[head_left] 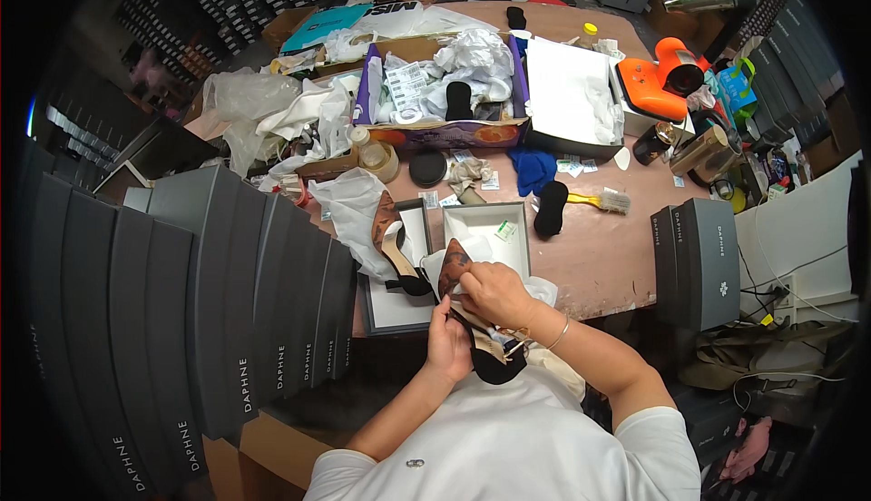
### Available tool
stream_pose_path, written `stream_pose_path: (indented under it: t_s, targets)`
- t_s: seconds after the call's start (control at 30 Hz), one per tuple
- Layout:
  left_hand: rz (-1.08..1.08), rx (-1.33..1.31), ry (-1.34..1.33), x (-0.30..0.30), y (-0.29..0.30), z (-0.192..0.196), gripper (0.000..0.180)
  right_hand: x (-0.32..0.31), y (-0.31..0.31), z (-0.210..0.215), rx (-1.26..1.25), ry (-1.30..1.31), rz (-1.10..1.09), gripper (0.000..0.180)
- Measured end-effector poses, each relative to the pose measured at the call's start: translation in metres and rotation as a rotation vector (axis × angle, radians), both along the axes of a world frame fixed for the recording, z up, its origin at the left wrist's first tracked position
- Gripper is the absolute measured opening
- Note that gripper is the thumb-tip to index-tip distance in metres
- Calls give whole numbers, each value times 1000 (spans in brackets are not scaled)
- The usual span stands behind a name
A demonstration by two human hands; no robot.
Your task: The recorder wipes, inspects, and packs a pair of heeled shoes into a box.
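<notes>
The person's left hand (448, 348) curls around a patterned, pointed shoe (452, 270); the right hand (497, 296) closes over its upper, fingertips partly hidden. The shoe looks light, stiff-soled, easily scuffed, best held mid-sole. Beyond the grip, leftward, a matching shoe (392, 240) lies over a grey box (399, 312); farther, a purple carton (426, 134).

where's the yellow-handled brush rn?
In the head view, right of centre: the brush lies on the table, just right of a black pad.
</notes>
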State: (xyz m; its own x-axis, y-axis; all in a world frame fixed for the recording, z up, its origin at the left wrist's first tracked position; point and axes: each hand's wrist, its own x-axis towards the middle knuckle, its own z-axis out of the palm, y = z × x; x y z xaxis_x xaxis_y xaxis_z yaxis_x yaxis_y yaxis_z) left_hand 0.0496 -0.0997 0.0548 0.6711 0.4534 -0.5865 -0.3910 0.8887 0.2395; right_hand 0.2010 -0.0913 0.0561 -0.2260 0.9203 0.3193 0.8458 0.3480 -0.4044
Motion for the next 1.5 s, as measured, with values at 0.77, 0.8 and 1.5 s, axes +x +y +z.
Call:
stream_pose_path:
  t_s: [0.77, 0.8, 1.5]
  targets:
    - [69, 94, 157, -21, 29, -45, 64, 5, -21, -25, -115, 9, 0, 8]
    - [26, 89, 108, -19, 31, -44, 64, 5, -15, -8, -25, 86, -11, 8]
    - [-37, 5, 119, -10, -5, -39, 71, -13, -3, -29, -280, -159, 196, 16]
